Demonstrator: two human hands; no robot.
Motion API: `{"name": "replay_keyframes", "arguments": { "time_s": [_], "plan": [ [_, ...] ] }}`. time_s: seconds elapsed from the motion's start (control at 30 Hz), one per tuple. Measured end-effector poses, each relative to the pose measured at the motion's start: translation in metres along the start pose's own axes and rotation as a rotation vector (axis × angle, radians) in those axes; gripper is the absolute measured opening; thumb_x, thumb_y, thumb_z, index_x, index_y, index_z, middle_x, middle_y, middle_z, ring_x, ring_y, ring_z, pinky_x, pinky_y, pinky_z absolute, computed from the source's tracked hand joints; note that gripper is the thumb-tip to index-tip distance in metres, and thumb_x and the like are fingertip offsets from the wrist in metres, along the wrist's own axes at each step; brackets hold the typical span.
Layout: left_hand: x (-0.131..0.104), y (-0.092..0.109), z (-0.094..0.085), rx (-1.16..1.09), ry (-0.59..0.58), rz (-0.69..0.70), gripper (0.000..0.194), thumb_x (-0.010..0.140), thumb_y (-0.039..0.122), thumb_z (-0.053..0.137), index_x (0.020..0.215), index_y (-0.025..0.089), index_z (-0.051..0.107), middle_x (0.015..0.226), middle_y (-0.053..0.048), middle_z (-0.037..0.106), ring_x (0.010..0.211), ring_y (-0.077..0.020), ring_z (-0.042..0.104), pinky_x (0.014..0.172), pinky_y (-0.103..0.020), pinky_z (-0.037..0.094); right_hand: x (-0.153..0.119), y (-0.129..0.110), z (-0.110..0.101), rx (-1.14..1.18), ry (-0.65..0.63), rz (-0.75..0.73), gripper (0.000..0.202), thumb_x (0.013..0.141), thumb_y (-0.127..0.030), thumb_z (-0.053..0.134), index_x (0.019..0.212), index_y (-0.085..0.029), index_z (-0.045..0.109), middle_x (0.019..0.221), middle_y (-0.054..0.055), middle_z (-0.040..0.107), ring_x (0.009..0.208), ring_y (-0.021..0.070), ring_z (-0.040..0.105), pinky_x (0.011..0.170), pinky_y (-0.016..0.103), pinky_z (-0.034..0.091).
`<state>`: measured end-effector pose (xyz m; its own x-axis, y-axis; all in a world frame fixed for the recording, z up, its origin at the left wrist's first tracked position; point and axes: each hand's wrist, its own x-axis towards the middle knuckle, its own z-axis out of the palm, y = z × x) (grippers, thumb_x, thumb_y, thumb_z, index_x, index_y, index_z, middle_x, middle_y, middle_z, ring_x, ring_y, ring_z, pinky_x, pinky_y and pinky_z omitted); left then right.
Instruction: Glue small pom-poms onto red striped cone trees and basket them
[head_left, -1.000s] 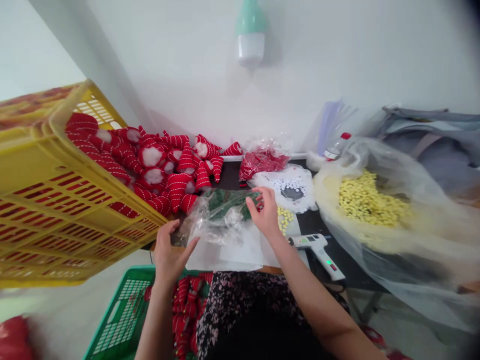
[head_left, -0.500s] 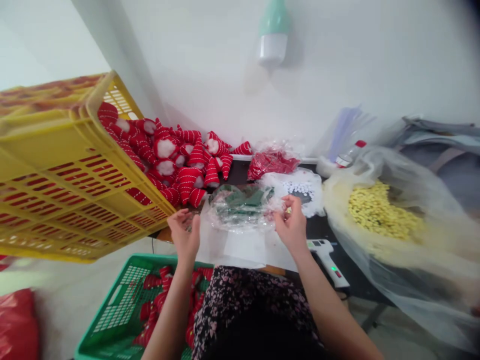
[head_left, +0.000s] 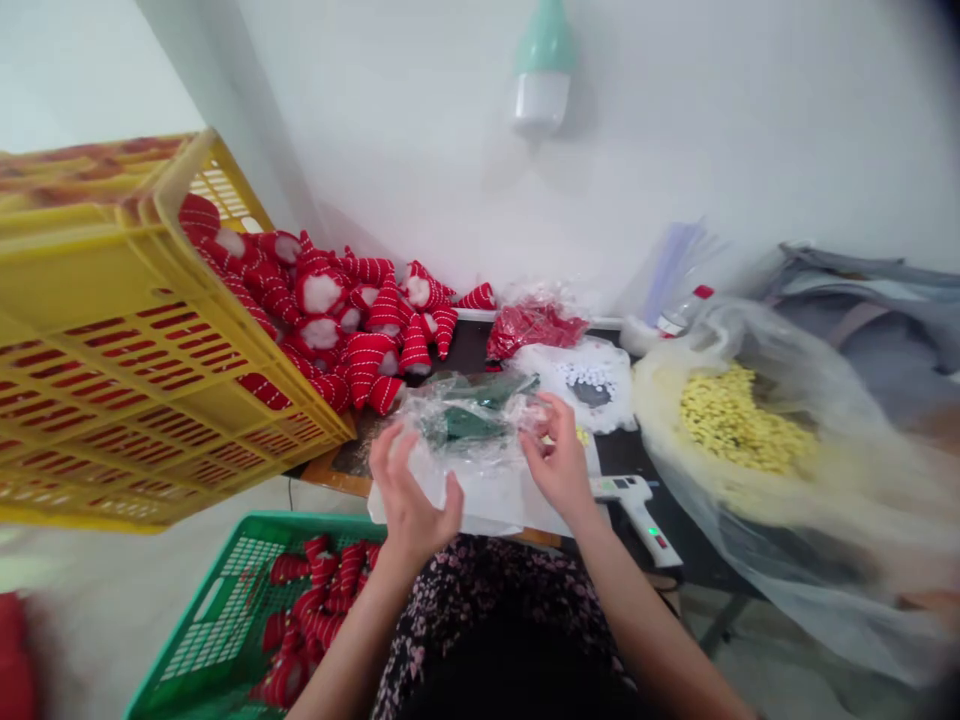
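Note:
A crinkled clear plastic bag [head_left: 442, 400] with dark green pieces in it lies on white paper [head_left: 480, 495] at the table's front. My right hand [head_left: 559, 465] pinches the bag's right end between thumb and fingers. My left hand [head_left: 412, 495] is open, fingers spread and curved, just in front of the bag's left side and holding nothing. Behind my right hand a white sheet [head_left: 620, 385] carries small white discs. Red stuffed cone-shaped pieces [head_left: 367, 360] with white stitching and white stuffing are heaped to the left.
A tipped yellow crate [head_left: 157, 370] spills the red pieces onto the table. Below stands a green basket [head_left: 187, 620] of more red pieces. On the right are a white handheld device [head_left: 641, 515] and a large bag of yellow bits [head_left: 739, 420]. Behind lies a bag of red pieces [head_left: 532, 330].
My left hand has moved right, from beside the paper to in front of the bag, fingers spreading. My right hand stays at the bag's right end. The whole view has shifted slightly.

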<state>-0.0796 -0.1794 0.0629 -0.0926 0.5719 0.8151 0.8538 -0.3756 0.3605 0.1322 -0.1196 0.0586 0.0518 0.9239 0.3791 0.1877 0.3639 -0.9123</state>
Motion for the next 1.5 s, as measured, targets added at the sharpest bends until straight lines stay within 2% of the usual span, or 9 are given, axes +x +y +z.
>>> {"name": "replay_keyframes", "arguments": {
  "time_s": [0.13, 0.27, 0.4, 0.57, 0.8, 1.03, 1.13, 1.33, 1.5],
  "plan": [
    [0.039, 0.029, 0.007, 0.059, -0.196, 0.22, 0.054, 0.089, 0.024, 0.071, 0.14, 0.028, 0.054, 0.146, -0.018, 0.056, 0.146, -0.0403, 0.046, 0.125, -0.074, 0.013, -0.011, -0.006, 0.01, -0.071, -0.024, -0.118, 0.041, 0.09, -0.025, 0.061, 0.13, -0.031, 0.06, 0.13, 0.011, 0.067, 0.093, 0.0269, 0.066, 0.09, 0.048, 0.056],
    [0.066, 0.019, 0.029, -0.009, -0.377, 0.328, 0.025, 0.098, 0.02, 0.057, 0.118, 0.027, 0.071, 0.108, -0.008, 0.076, 0.118, -0.0273, 0.069, 0.125, -0.062, 0.031, -0.01, 0.0, 0.001, 0.207, -0.144, -0.027, 0.055, 0.086, -0.037, 0.072, 0.137, -0.033, 0.054, 0.14, 0.01, 0.061, 0.068, 0.0173, 0.06, 0.063, 0.037, 0.055],
    [0.071, 0.004, 0.035, -0.04, -0.269, 0.37, 0.021, 0.102, 0.022, 0.055, 0.106, 0.025, 0.074, 0.102, -0.006, 0.079, 0.099, -0.0202, 0.076, 0.113, -0.048, 0.051, 0.02, 0.018, -0.009, 0.268, -0.206, 0.005, 0.04, 0.096, -0.04, 0.057, 0.135, -0.031, 0.058, 0.129, 0.008, 0.065, 0.063, 0.0147, 0.056, 0.062, 0.034, 0.051],
    [0.068, -0.008, 0.023, -0.041, -0.068, 0.481, 0.018, 0.099, 0.016, 0.059, 0.107, 0.022, 0.073, 0.101, -0.007, 0.082, 0.103, -0.022, 0.078, 0.109, -0.047, 0.054, 0.07, 0.039, 0.004, -0.126, -0.193, -0.204, 0.017, 0.095, -0.029, 0.055, 0.082, -0.024, 0.066, 0.087, 0.006, 0.065, 0.084, 0.0228, 0.061, 0.083, 0.037, 0.05],
    [0.047, -0.031, 0.001, -0.045, 0.083, 0.523, 0.028, 0.093, 0.007, 0.064, 0.116, 0.02, 0.073, 0.107, -0.011, 0.081, 0.095, -0.0203, 0.078, 0.087, -0.031, 0.061, 0.116, 0.033, 0.032, -0.16, -0.118, -0.346, 0.016, 0.096, -0.022, 0.057, 0.089, -0.021, 0.072, 0.103, 0.009, 0.072, 0.102, 0.0255, 0.065, 0.097, 0.04, 0.05],
    [0.03, -0.01, 0.016, -0.142, -0.155, 0.307, 0.047, 0.093, 0.012, 0.06, 0.139, 0.018, 0.049, 0.146, -0.024, 0.06, 0.129, -0.0278, 0.065, 0.089, -0.037, 0.061, 0.134, 0.036, 0.048, -0.25, -0.104, -0.365, 0.022, 0.098, -0.016, 0.055, 0.098, -0.02, 0.077, 0.109, 0.011, 0.075, 0.111, 0.0262, 0.068, 0.101, 0.04, 0.051],
    [0.03, -0.006, 0.028, -0.072, -0.091, 0.316, 0.049, 0.089, 0.013, 0.066, 0.135, 0.015, 0.051, 0.136, -0.024, 0.063, 0.131, -0.0314, 0.062, 0.098, -0.047, 0.058, 0.134, 0.039, 0.046, -0.263, -0.1, -0.376, 0.025, 0.098, -0.015, 0.055, 0.103, -0.02, 0.079, 0.113, 0.011, 0.076, 0.11, 0.0254, 0.07, 0.101, 0.039, 0.052],
    [0.039, -0.011, 0.027, 0.054, 0.113, 0.385, 0.016, 0.089, 0.011, 0.072, 0.102, 0.021, 0.072, 0.095, -0.007, 0.074, 0.086, -0.0182, 0.071, 0.079, -0.03, 0.056, 0.14, 0.047, 0.046, -0.28, -0.1, -0.315, 0.026, 0.096, -0.012, 0.058, 0.101, -0.021, 0.082, 0.11, 0.008, 0.079, 0.107, 0.0245, 0.073, 0.101, 0.039, 0.054],
    [0.04, -0.019, 0.012, 0.073, 0.137, 0.504, 0.03, 0.092, 0.009, 0.069, 0.12, 0.017, 0.074, 0.103, -0.012, 0.078, 0.089, -0.0195, 0.075, 0.082, -0.029, 0.058, 0.146, 0.058, 0.046, -0.296, -0.07, -0.234, 0.027, 0.093, -0.011, 0.06, 0.1, -0.024, 0.083, 0.11, 0.006, 0.081, 0.104, 0.0244, 0.075, 0.1, 0.04, 0.055]
  ]
}}
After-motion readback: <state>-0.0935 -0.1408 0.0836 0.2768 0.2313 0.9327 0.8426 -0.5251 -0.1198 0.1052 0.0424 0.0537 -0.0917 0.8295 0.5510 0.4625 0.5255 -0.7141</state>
